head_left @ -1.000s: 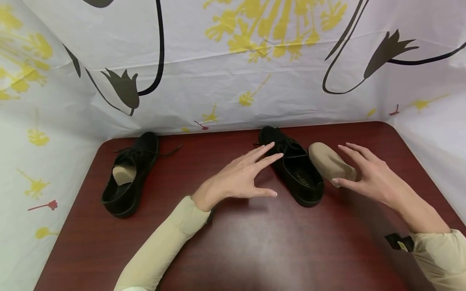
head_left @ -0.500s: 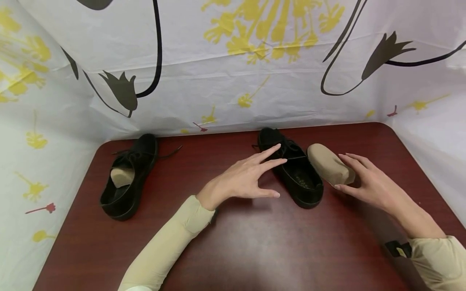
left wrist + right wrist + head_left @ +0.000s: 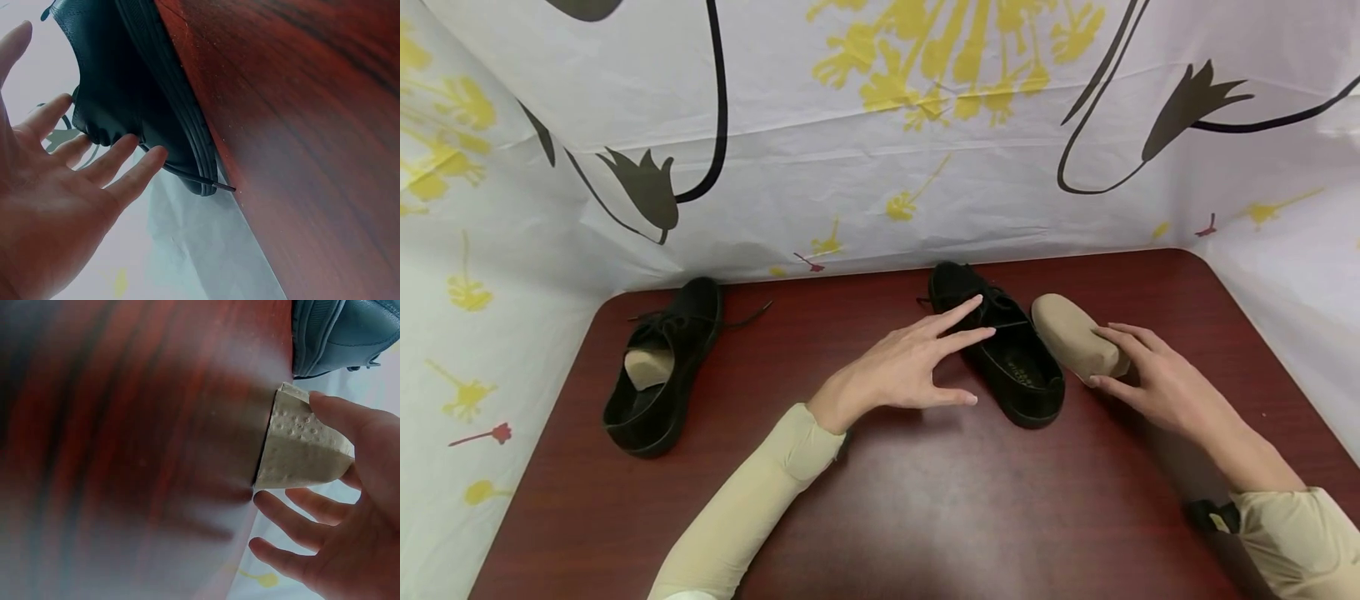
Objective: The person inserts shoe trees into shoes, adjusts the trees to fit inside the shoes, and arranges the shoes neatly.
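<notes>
I see the tan paper shoe insert (image 3: 1078, 337) lying on the dark red table (image 3: 925, 517), right of centre in the head view, just beside the right flank of a black lace-up shoe (image 3: 1000, 350). My right hand (image 3: 1153, 379) is at the insert's near end: the thumb lies against one side and the fingers reach along the other, loosely spread and only slightly bent, so the hand touches the insert but has not closed round it. In the right wrist view the insert (image 3: 300, 447) looks like a stiff, dimpled paper wedge with a folded open end, pale beige, and its edge rests on the wood. My left hand (image 3: 902, 362) is open, its fingers straight and fanned, with the fingertips at the laced front of the shoe; the left wrist view shows the fingers (image 3: 128, 172) right against the black upper near the sole, though I cannot tell whether they press it. A second black shoe (image 3: 658, 367) sits at the left of the frame with another tan insert (image 3: 647, 367) tucked inside.
</notes>
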The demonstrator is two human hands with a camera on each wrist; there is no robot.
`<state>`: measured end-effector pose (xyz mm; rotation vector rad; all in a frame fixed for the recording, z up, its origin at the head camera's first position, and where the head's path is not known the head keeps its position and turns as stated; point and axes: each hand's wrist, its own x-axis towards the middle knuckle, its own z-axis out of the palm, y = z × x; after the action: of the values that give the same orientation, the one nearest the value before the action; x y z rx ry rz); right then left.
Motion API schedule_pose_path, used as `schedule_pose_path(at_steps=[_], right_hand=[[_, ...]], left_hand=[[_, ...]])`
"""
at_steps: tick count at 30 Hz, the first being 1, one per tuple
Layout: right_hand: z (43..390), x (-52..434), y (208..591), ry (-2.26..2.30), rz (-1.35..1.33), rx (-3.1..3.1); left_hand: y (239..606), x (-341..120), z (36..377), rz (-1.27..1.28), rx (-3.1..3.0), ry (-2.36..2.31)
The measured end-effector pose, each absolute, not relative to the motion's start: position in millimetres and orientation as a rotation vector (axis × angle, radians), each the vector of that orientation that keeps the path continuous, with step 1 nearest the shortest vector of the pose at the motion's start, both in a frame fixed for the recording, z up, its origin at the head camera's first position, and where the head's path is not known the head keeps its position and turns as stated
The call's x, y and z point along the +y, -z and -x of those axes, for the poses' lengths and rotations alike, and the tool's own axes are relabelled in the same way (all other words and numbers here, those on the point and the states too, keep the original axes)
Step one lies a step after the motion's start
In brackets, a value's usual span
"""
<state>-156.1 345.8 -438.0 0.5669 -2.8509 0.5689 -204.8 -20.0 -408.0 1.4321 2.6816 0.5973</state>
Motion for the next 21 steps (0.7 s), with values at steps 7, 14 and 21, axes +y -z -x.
schedule_pose_path(at_steps=[7,14,21], right_hand=[[155.5,344.6,438.5,-0.572,-0.565,-2.844],[154.5,344.3,438.1,-0.57,-0.555,-2.852],[153.5,345.2,436.2,-0.566,-0.541,-2.849]], left_hand=[[409.7,-15.8,207.4,-1.442,2.714,-0.702],[408.5,-9.4,210.1,-1.44,2.779,-0.818],[410.4,-6.6,211.1,-1.458,2.842,-0.887]])
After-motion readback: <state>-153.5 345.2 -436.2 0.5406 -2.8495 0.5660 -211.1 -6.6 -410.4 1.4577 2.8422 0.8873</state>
